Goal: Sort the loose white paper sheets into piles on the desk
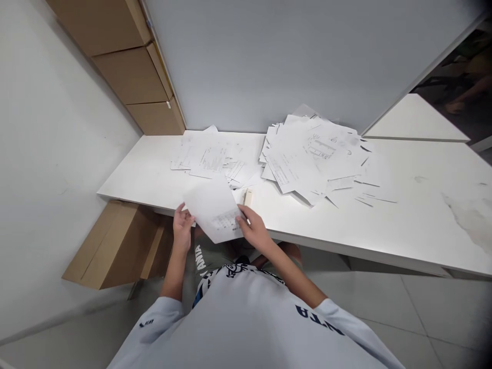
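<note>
A sheet of paper [211, 207] with a printed grid near its lower right is held tilted over the table's front edge. My right hand [253, 228] pinches its right side, thumb on top. At the sheet's left edge my left hand [183, 228] is closed, fingertips curled against the paper. Just beyond my right fingers lies a small cream-coloured block [248, 197], its kind unclear. Behind the held sheet is a loose group of printed papers [209, 159]. To the right spreads a larger, untidy pile of papers [307, 154].
The white table [400, 174] runs along a grey panel [261, 61]. Stacked cardboard boxes [130, 77] stand at the back left. Below the table's left end is another cardboard box [107, 246]. A greyish patch [471, 215] marks the table's right end.
</note>
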Available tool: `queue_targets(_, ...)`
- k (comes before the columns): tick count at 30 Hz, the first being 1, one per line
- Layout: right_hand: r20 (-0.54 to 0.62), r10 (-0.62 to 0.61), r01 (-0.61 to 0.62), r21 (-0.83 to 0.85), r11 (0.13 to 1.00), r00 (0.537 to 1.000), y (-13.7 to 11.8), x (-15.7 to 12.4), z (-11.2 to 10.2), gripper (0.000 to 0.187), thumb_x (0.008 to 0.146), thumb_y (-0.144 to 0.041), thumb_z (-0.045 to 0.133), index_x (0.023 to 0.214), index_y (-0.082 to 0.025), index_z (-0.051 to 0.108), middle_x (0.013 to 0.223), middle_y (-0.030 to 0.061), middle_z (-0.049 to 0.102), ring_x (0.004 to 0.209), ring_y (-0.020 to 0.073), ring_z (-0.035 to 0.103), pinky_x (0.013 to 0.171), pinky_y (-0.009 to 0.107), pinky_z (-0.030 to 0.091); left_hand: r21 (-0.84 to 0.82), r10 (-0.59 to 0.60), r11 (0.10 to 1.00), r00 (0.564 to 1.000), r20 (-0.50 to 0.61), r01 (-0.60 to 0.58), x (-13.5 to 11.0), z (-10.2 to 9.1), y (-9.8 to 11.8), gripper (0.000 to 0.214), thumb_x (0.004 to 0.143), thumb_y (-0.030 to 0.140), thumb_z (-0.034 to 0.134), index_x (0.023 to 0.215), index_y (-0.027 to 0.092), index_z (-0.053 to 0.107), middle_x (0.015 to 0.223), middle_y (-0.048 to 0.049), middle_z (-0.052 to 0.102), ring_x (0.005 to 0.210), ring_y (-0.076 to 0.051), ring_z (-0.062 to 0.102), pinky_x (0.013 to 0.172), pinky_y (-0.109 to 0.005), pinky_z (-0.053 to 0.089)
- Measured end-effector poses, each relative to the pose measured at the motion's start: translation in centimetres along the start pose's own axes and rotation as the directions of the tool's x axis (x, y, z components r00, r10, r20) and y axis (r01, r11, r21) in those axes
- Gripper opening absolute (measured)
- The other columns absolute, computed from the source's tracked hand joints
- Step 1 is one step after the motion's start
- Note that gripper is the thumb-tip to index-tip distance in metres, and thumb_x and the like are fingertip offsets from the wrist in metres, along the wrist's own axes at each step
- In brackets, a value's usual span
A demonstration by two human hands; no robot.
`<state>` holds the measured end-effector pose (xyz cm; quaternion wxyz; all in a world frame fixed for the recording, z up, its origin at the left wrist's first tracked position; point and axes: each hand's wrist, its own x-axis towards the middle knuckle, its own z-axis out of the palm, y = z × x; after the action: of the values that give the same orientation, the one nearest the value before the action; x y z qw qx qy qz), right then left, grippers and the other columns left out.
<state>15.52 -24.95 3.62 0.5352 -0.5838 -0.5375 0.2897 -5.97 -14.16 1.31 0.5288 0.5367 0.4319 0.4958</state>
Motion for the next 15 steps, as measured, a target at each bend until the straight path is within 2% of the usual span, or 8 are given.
queue_targets(1,-0.001,-0.083,0.083,-0.081,0.993,0.997,-0.9,1.2,-0.3,0.041,0.09,-0.028,0.045,0.13,-0.024,0.055,0.119,0.0085,0.065,0.108,0.026,0.058,0.094,0.042,0.047,0.027,0.032,0.999,0.999,-0.017,-0.031,1.3,0.3,-0.1,0.078,0.074,0.044,0.07,0.143,0.027,0.038,0.122,-0.0107,0.062,0.11,-0.023,0.063,0.093,-0.036,0.051)
queue_targets(3,0.069,-0.213,0.223,-0.214,0.951,0.975,-2.4,3.7,-0.4,0.05,0.089,-0.018,0.039,0.138,-0.022,0.047,0.12,0.0102,0.062,0.109,0.0258,0.057,0.093,0.042,0.048,0.11,0.072,0.992,0.993,-0.095,-0.062,3.7,0.9,-0.6,0.082,0.081,0.04,0.062,0.151,0.026,0.021,0.128,-0.0134,0.057,0.115,-0.023,0.06,0.097,-0.038,0.049)
queue_targets(6,0.283,-0.252,0.349,-0.375,0.859,0.925,-3.7,7.1,0.5,0.062,0.081,-0.004,0.036,0.141,-0.017,0.045,0.117,0.0135,0.06,0.104,0.0256,0.057,0.087,0.04,0.05,0.269,0.217,0.951,0.948,-0.233,-0.152,6.1,1.5,-1.3,0.077,0.087,0.029,0.051,0.152,0.025,0.011,0.145,-0.0151,0.044,0.136,-0.024,0.042,0.111,-0.041,0.036)
queue_targets(8,0.401,-0.197,0.386,-0.47,0.794,0.895,-4.3,8.7,1.3,0.066,0.077,0.002,0.036,0.14,-0.013,0.046,0.118,0.0152,0.059,0.103,0.0249,0.057,0.084,0.037,0.05,0.315,0.316,0.92,0.919,-0.237,-0.234,7.0,1.4,-1.8,0.075,0.087,0.023,0.05,0.152,0.026,0.014,0.152,-0.0122,0.038,0.143,-0.024,0.033,0.116,-0.042,0.028)
queue_targets(9,0.438,-0.168,0.399,-0.511,0.761,0.883,-4.6,9.3,1.6,0.067,0.076,0.004,0.036,0.14,-0.012,0.045,0.119,0.0156,0.058,0.103,0.0244,0.057,0.083,0.036,0.049,0.298,0.329,0.919,0.918,-0.222,-0.258,7.3,1.2,-2.0,0.074,0.086,0.021,0.05,0.151,0.027,0.017,0.153,-0.0106,0.038,0.143,-0.023,0.032,0.117,-0.041,0.027)
queue_targets(12,0.507,-0.129,0.45,-0.586,0.674,0.852,-5.7,10.4,2.2,0.068,0.077,0.007,0.036,0.141,-0.014,0.045,0.122,0.0146,0.057,0.103,0.0231,0.057,0.081,0.033,0.048,0.125,0.26,0.963,0.948,-0.182,-0.24,8.2,0.6,-2.7,0.068,0.081,0.019,0.056,0.145,0.028,0.033,0.148,-0.0078,0.046,0.139,-0.023,0.039,0.112,-0.037,0.034)
queue_targets(15,0.544,-0.132,0.509,-0.634,0.583,0.829,-6.9,10.9,2.6,0.067,0.078,0.007,0.035,0.14,-0.016,0.046,0.121,0.0137,0.059,0.101,0.024,0.057,0.079,0.034,0.047,-0.035,0.171,0.983,0.961,-0.217,-0.183,9.2,0.2,-3.4,0.047,0.077,0.023,0.061,0.124,0.025,0.054,0.122,-0.0069,0.063,0.118,-0.023,0.057,0.099,-0.035,0.045)
